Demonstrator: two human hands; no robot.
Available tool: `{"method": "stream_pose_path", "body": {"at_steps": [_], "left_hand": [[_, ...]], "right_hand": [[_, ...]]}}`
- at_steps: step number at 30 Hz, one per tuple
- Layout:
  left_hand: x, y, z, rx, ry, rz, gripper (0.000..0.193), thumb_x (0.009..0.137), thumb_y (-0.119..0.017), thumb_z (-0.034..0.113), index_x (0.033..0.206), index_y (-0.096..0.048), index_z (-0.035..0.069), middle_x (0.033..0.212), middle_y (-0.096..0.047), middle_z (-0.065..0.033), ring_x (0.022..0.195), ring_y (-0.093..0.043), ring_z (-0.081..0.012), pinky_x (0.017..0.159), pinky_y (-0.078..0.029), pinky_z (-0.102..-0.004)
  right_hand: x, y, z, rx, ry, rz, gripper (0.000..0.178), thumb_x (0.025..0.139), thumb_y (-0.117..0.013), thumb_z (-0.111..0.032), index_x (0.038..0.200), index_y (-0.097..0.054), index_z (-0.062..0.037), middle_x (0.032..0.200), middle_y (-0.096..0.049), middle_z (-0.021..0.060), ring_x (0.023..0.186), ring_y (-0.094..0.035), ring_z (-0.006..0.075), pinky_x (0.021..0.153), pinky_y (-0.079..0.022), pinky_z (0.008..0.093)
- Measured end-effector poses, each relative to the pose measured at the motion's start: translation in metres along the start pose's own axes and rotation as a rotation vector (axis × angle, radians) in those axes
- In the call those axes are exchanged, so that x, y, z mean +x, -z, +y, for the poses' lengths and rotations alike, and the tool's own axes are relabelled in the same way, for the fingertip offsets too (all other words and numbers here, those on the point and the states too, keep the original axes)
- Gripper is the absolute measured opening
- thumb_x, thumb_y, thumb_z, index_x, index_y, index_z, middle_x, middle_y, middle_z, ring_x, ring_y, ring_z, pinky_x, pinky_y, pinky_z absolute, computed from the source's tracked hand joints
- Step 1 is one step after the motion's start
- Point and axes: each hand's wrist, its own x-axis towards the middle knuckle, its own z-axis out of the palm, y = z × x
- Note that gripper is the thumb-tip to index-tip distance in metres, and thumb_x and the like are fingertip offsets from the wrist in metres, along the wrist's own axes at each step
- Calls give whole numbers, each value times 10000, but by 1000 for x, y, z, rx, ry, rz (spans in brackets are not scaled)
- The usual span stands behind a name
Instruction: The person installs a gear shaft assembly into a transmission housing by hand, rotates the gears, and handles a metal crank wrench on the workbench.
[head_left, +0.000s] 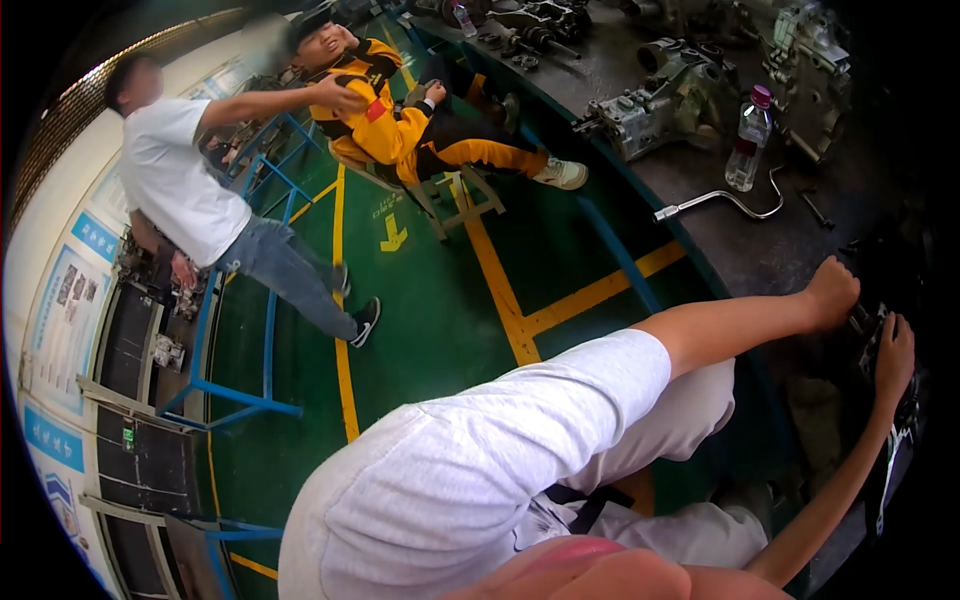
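My left hand (833, 293) is closed in a fist at the right side of the view, over the workbench (710, 240). It is right beside a dark metal assembly (868, 335), and whatever it grips is hidden. Just nearer, my right hand (895, 362) curls its fingers at the same assembly, most of which is lost in shadow at the picture's rim. Farther up the bench lie a speed wrench (735, 200) with a cranked shiny handle and a bolt (816, 208). A clear bottle (748, 145) with a pink cap stands behind the wrench.
Gearbox housings (665, 105) and another metal casing (808, 85) stand on the far bench, with shafts and gears (535, 35). On the left, a person in a white shirt (190, 170) reaches toward a seated person in yellow and black (375, 115). Blue frames (268, 350) stand on the green floor.
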Motion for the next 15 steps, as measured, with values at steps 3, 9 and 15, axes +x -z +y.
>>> {"method": "stream_pose_path", "body": {"at_steps": [3, 9, 15], "left_hand": [[5, -1, 5, -31, -7, -43, 117, 637, -619, 196, 656, -624, 80, 683, -628, -105, 662, -609, -251, 670, -409, -357], [11, 2, 4, 61, 32, -170, 84, 667, -617, 202, 670, -684, 150, 713, -660, -72, 696, -645, -220, 617, -438, -346], [18, 15, 11, 97, 28, -326, 127, 717, -607, 251, 745, -702, 171, 775, -670, -42, 772, -649, -197, 669, -442, -316]], "right_hand": [[2, -7, 14, 6, 13, 25, 427, 949, -395, -370, 1220, -545, -76, 1227, -541, 138, 1131, -516, 300, 944, -406, 374], [7, -18, 21, 23, 37, 10, 422, 948, -397, -362, 1215, -546, -70, 1231, -535, 134, 1134, -509, 306, 941, -407, 374], [11, -22, 32, 3, 61, 15, 400, 956, -382, -336, 1211, -545, -74, 1230, -528, 125, 1125, -511, 304, 933, -411, 375]]}}
